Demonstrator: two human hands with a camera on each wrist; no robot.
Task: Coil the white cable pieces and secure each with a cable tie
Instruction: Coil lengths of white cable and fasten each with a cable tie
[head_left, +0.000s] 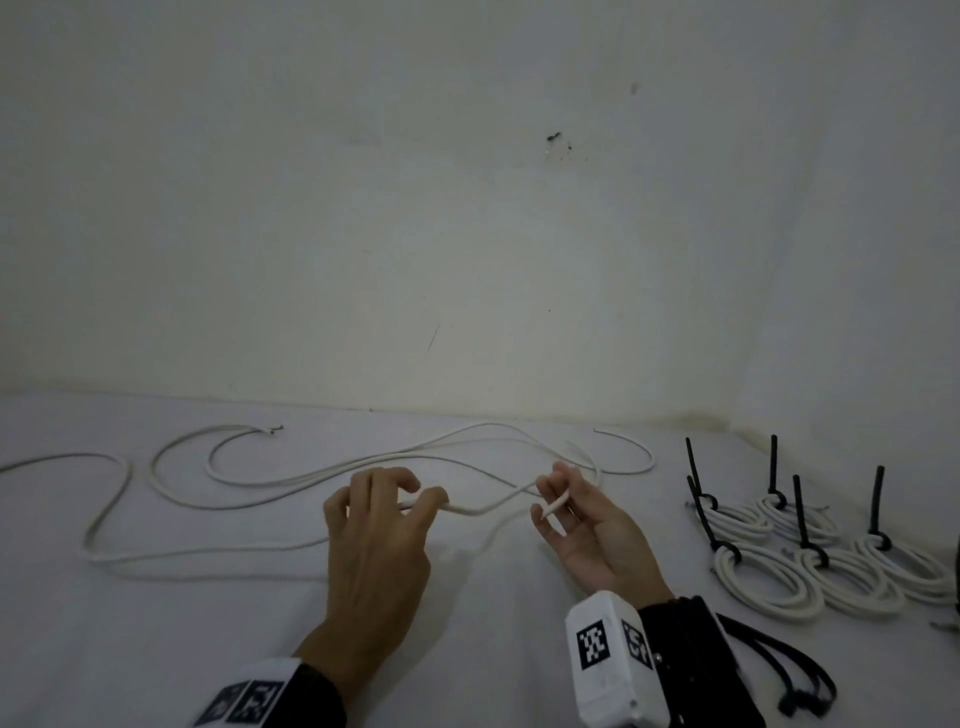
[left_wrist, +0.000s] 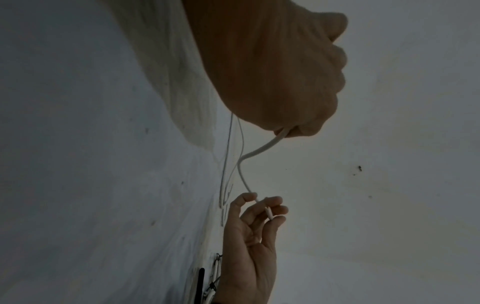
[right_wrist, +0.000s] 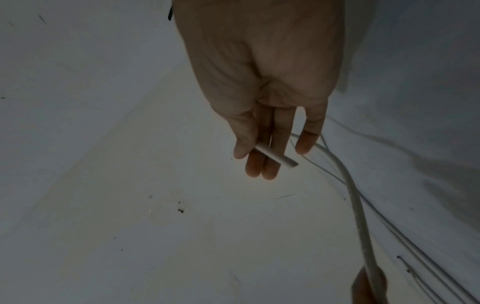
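A long white cable (head_left: 291, 475) lies in loose loops across the white surface. My left hand (head_left: 384, 512) pinches a stretch of it (left_wrist: 262, 149) between thumb and curled fingers, just above the surface. My right hand (head_left: 558, 506), palm up, pinches the cut end of the same cable (right_wrist: 275, 157) between thumb and fingers (left_wrist: 269, 214). A short span of cable runs between the two hands. Several finished white coils (head_left: 763, 582), each bound with a black cable tie (head_left: 701, 514), lie at the right.
Loose black cable ties (head_left: 789, 670) lie near my right wrist. A pale wall (head_left: 467, 208) rises behind the surface. More cable (head_left: 109, 514) curves off toward the left edge.
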